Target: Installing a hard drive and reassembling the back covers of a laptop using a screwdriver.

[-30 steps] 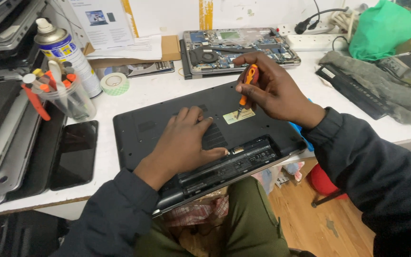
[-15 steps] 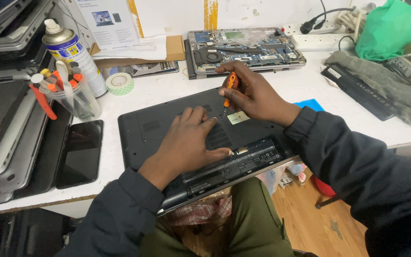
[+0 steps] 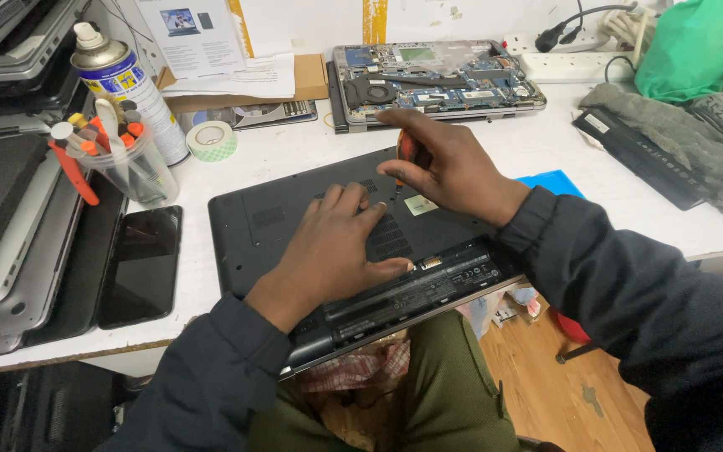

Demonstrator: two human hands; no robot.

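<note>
Left hand (image 3: 332,247) lies flat, fingers spread, on the upturned laptop (image 3: 294,218); right hand (image 3: 445,167) grips a screwdriver (image 3: 405,155), tip on the laptop, handle mostly hidden.

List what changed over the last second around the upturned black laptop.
The right hand carried the orange screwdriver leftward across the black laptop, away from the pale sticker, and now stands it near the vent by the left hand's fingertips. The left hand stayed flat on the base; the laptop stayed put.

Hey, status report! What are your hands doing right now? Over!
Left hand flat on black laptop. Right hand holds orange screwdriver, tip down on it. Nothing blocking.
</note>
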